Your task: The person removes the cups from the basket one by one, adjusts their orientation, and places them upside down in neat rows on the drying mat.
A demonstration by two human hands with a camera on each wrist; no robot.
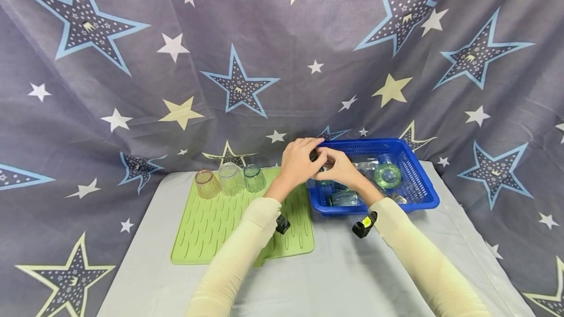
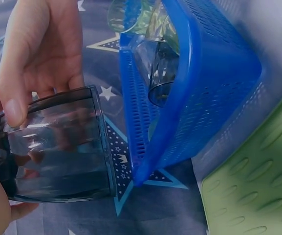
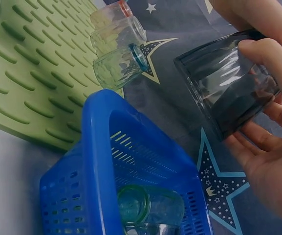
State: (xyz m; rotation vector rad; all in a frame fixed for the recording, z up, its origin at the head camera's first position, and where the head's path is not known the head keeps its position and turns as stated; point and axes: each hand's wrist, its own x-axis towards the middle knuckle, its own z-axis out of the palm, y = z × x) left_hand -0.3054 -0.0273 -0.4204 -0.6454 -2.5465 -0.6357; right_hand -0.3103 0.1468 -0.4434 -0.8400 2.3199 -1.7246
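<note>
Dark glass (image 2: 62, 152) is raised near the blue basket (image 1: 416, 170), pinched between the fingers of your left hand (image 1: 298, 160) and right hand (image 1: 338, 168); your head view mostly hides it behind them; both wrist views show its smoky, see-through wall.

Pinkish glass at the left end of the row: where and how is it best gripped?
Probably best to grip the pinkish glass by its side walls, coming from the left, thumb in front and fingers behind. It stands on the green mat, seemingly upside down, narrower end up; the clear glass sits close on its right, leaving its left freer.
</note>
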